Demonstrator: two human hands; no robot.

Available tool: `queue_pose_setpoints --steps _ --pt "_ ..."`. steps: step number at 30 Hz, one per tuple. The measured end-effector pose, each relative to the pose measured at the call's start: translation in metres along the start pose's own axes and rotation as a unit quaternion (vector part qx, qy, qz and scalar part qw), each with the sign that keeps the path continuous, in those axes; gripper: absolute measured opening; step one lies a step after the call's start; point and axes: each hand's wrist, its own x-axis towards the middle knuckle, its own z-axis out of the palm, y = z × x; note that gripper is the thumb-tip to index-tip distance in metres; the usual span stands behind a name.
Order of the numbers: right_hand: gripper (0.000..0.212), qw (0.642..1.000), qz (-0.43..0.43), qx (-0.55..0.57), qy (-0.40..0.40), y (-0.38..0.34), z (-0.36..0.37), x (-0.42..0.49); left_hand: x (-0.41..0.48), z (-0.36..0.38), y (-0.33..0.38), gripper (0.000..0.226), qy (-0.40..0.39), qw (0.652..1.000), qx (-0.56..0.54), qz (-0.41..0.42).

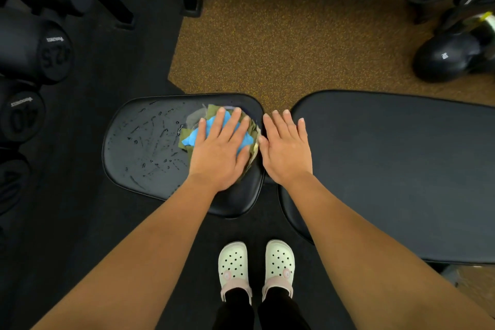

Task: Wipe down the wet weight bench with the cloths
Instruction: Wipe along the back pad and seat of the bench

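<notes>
Fingers (pixel 218 123) of the left hand (pixel 217 155) are pressed flat on the cloths (pixel 191 138) — nothing gripped; the right hand (pixel 288 153) is spread open beside. Droplets (pixel 150 142) on the seat pad (pixel 235 201) are seen at nine o'clock, along its long axis — left hand nearer.

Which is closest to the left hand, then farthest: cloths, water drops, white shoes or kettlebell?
1. cloths, under the left hand
2. water drops, left on the seat
3. white shoes, lower down
4. kettlebell, far right
</notes>
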Motion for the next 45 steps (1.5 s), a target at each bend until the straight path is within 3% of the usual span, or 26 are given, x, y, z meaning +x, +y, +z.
queue_pose_setpoints --steps 8,13,15,20,22,27,29,31,34,36,38,42,43,45 --pt "0.06 0.997 0.003 -0.061 -0.051 -0.001 0.001 -0.001 0.028 -0.001 0.009 0.063 0.006 0.992 -0.013 -0.125" --pt "0.059 0.997 0.0 -0.064 -0.05 -0.001 0.001 0.0 -0.014 0.002 -0.01 0.062 -0.003 0.999 0.016 0.049" --pt "0.059 0.997 0.001 -0.061 -0.052 0.0 0.0 0.0 -0.015 0.003 -0.02 0.062 -0.009 0.998 0.016 0.063" --pt "0.058 0.997 0.0 -0.055 -0.053 -0.001 0.001 -0.001 0.036 -0.003 0.002 0.064 0.012 0.995 -0.015 -0.095" --pt "0.057 0.997 0.002 -0.049 -0.052 -0.001 0.001 -0.001 0.042 -0.005 0.012 0.063 0.008 0.994 -0.009 -0.112" --pt "0.058 0.998 -0.009 -0.046 -0.048 0.001 -0.002 -0.001 0.001 -0.002 -0.004 0.06 -0.004 0.996 0.016 0.089" --pt "0.059 0.998 -0.007 -0.034 -0.045 0.001 -0.003 -0.001 -0.005 0.0 -0.018 0.06 -0.01 0.991 0.025 0.13" --pt "0.057 0.998 -0.005 -0.031 -0.05 0.001 -0.002 -0.001 0.002 0.0 -0.02 0.062 -0.013 0.995 0.028 0.097" --pt "0.055 0.998 -0.003 -0.029 -0.052 0.001 0.0 -0.001 0.023 -0.004 0.003 0.063 0.007 0.998 -0.007 -0.057" --pt "0.055 0.998 -0.003 -0.029 -0.049 0.001 -0.001 -0.001 0.028 -0.004 0.021 0.062 0.005 0.994 -0.018 -0.111" --pt "0.056 0.998 -0.008 -0.04 -0.052 0.003 -0.002 -0.001 0.016 -0.003 0.026 0.061 -0.001 0.998 0.002 -0.068" --pt "0.058 0.998 -0.016 -0.039 -0.056 0.004 -0.003 -0.001 -0.012 0.0 -0.008 0.063 -0.017 0.99 0.028 0.133" --pt "0.058 0.998 -0.013 -0.034 -0.054 0.003 -0.003 -0.001 -0.011 0.001 -0.017 0.064 -0.02 0.987 0.036 0.153" --pt "0.056 0.998 -0.009 -0.03 -0.053 0.003 -0.001 0.0 -0.004 0.001 -0.02 0.065 -0.021 0.993 0.037 0.113"
